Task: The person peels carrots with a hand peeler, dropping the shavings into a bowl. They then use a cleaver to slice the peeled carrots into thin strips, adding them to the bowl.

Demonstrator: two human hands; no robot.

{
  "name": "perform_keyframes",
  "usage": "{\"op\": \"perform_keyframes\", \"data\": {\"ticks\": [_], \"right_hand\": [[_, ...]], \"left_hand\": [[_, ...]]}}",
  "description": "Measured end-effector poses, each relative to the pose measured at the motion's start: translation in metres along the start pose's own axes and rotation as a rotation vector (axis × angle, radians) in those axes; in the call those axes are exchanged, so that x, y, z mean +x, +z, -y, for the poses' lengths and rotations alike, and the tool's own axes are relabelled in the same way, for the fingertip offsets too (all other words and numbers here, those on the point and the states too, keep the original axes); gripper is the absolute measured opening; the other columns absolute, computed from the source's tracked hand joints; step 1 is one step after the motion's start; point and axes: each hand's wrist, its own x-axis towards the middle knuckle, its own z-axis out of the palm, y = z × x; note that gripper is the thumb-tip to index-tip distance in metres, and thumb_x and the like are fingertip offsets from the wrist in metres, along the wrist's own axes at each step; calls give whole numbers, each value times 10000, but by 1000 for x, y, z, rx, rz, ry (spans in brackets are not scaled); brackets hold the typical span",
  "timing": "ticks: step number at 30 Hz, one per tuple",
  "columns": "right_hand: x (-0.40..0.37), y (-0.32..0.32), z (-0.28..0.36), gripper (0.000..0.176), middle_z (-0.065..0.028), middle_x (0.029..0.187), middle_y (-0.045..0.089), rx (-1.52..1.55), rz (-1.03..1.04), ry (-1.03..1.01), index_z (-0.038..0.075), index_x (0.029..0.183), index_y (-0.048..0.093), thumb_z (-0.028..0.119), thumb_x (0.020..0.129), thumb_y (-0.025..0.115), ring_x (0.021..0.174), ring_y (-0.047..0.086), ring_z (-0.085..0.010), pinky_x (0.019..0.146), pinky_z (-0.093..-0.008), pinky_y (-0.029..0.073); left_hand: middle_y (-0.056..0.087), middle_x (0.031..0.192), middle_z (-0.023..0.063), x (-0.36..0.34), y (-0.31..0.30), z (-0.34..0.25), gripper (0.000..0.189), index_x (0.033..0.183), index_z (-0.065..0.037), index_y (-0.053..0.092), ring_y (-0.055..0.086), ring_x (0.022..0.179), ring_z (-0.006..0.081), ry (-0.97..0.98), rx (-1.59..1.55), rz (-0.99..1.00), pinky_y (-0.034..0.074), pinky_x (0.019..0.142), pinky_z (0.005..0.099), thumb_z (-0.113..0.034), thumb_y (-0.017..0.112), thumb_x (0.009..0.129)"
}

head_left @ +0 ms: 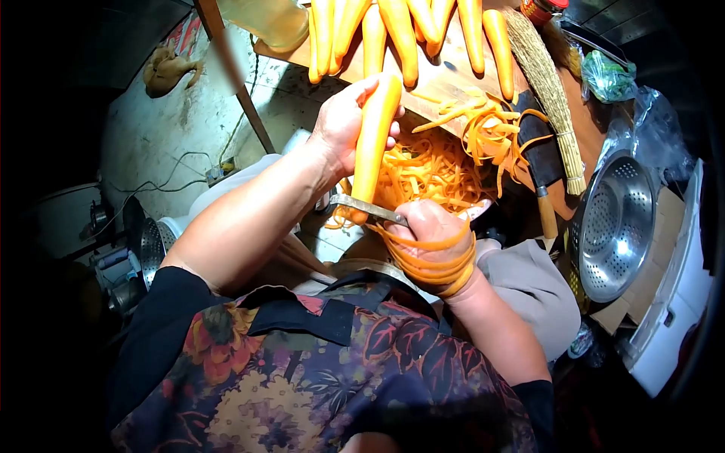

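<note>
Dark floral clothing with black sleeves.
The printed garment (264, 408) carries red-orange blossoms, a large cream bloom and red-outlined leaves; a plain black band (302, 321) crosses it, above black sleeves (162, 321) and pale grey-beige trousers (529, 294).

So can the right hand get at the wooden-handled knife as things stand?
Probably yes: the knife handle sticks out toward the person, uncovered. But the right hand is gripping the peeler, which would likely need setting down first.

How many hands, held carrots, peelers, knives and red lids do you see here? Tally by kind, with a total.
Left hand, right hand: 2
Held carrot: 1
Peeler: 1
Knife: 1
Red lid: 1
Total: 6
</note>
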Motion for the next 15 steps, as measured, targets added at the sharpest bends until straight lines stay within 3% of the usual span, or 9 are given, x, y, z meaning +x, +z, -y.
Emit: {"op": "perform_keyframes", "data": {"ticks": [6, 8, 9, 10, 12, 14, 15], "right_hand": [[-2, -5, -9, 117, -107, 701, 500, -80, 68, 82, 93, 789, 503, 135, 822, 607, 636, 535, -296, 545, -407, 429], [6, -14, -26, 104, -106, 718, 506, -347, 15, -51, 93, 778, 498, 134, 851, 560, 648, 539, -303, 543, -411, 419], [10, -16, -34, 95, -107, 725, 502, -209, -39, 156, 91, 770, 508, 131, 850, 538, 660, 544, -307, 549, -413, 421], [14, -23, -40, 80, -111, 718, 498, -260, -32, 182, 84, 757, 521, 110, 830, 542, 678, 547, -314, 566, -414, 435], [18, -38, -45, 45, -125, 749, 533, -410, 6, 80, 76, 792, 572, 89, 820, 539, 714, 556, -330, 592, -423, 449], [6, -38, -78, 95, -145, 815, 584, -474, 64, 55, 72, 845, 620, 76, 816, 530, 768, 571, -351, 621, -428, 462], [6, -35, -87, 130, -157, 836, 613, -537, 29, 31, 62, 864, 640, 68, 802, 526, 771, 586, -363, 634, -443, 468]], "left_hand": [[601, 865, 124, -7, 13, 8, 404, 1090, -51, 531, 565, 621, 207, -11, -6, -1, 486, 506, 311, -416, 399, 977], [605, 841, 116, -19, 23, 19, 424, 1066, -51, 544, 568, 608, 203, -15, 79, -61, 486, 507, 316, -440, 401, 976], [610, 821, 107, -26, 25, 23, 433, 1048, -54, 555, 572, 595, 197, -72, 148, -29, 482, 502, 322, -455, 410, 973], [614, 810, 97, -35, 29, 28, 428, 1026, -55, 562, 573, 577, 190, -87, 169, -25, 474, 491, 311, -456, 424, 969], [614, 818, 85, -43, 34, 33, 416, 1068, -65, 563, 577, 577, 178, -67, 216, -61, 469, 482, 290, -450, 449, 963], [610, 816, 74, -54, 39, 34, 406, 1122, -76, 559, 580, 582, 164, 96, 466, 38, 465, 482, 274, -436, 464, 960], [608, 827, 69, -60, 43, 36, 392, 1165, -93, 553, 583, 593, 155, -9, 316, 69, 463, 484, 269, -417, 472, 960]]}}
